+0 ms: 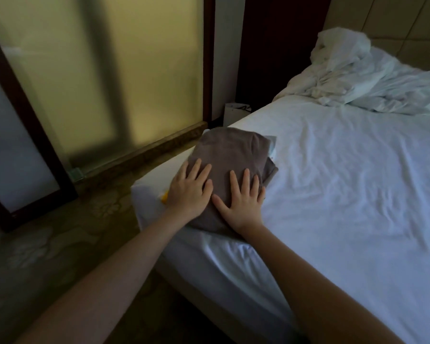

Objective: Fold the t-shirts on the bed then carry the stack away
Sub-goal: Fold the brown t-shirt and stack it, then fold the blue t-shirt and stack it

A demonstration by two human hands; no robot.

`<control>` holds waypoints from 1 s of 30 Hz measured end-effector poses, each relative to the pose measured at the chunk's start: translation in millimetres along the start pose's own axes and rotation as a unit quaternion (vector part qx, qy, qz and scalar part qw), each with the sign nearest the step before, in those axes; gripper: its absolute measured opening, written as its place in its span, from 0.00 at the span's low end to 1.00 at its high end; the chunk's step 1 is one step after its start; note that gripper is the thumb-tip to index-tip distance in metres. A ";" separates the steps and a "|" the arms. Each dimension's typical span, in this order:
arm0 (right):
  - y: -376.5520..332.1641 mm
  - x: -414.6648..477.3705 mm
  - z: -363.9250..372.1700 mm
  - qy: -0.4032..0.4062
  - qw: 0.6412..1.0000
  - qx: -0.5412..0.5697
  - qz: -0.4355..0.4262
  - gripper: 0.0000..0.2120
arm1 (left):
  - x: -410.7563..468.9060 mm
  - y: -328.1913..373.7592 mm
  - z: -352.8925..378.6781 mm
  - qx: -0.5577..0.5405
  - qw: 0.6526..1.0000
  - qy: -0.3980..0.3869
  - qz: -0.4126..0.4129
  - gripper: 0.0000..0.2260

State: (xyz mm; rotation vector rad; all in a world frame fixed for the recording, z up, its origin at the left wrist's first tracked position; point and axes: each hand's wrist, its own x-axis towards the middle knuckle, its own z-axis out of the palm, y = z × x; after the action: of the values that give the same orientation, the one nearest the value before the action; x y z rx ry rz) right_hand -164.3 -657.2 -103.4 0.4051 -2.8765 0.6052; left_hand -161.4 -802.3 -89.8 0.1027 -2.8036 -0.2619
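Reaching across the near edge of the bed [345,184], the person's left forearm [124,264] and right forearm [315,274] lead to the corner beside the glass wall. Both hands lie flat there on a folded grey-brown t-shirt [229,150].

The left hand [189,192] presses the shirt's left part, its fingers straight and slightly spread. The right hand [241,202] lies just beside it on the near right part, palm down, fingers straight and fanned, thumb stretched toward the left hand. Neither hand curls round or pinches the cloth; both only press on it.

The t-shirt rests on top of other fabric at that corner. A yellow scrap [164,196] shows at the left hand's outer edge, and a pale garment [272,145] peeks out under the shirt's far right side. How many pieces lie beneath cannot be told.

The bed's white sheet is lightly wrinkled. A patterned carpet [47,244] covers the floor left of the bed.

Farther back, a white paper bag [233,112] stands on the floor against the bed's left side. A crumpled white duvet [382,83] is heaped at the far end, below a padded tan headboard [395,26]. Frosted glass panels [134,70] in dark wooden frames fill the left side.
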 end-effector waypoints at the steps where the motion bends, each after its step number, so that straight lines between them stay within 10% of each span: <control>1: 0.9 -0.8 -2.4 -0.007 1.000 0.002 0.001 0.46 | 2.1 1.6 -1.3 -0.001 1.000 0.001 0.004 0.22; 10: 18.9 -37.9 -36.1 -0.054 0.998 0.011 -0.037 0.27 | -22.4 32.4 -27.2 -0.025 0.994 -0.097 -0.030 0.23; 30: 187.0 -226.2 -184.0 0.157 0.986 -0.052 0.035 0.15 | -130.1 269.4 -41.3 -0.189 0.938 -0.157 0.244 0.18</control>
State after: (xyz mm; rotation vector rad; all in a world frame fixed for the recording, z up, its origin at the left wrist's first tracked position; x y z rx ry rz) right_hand 15.1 -364.5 -56.9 0.1736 -2.6128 0.4785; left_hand -36.2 -532.1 -40.0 -0.7749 -2.8987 -0.7339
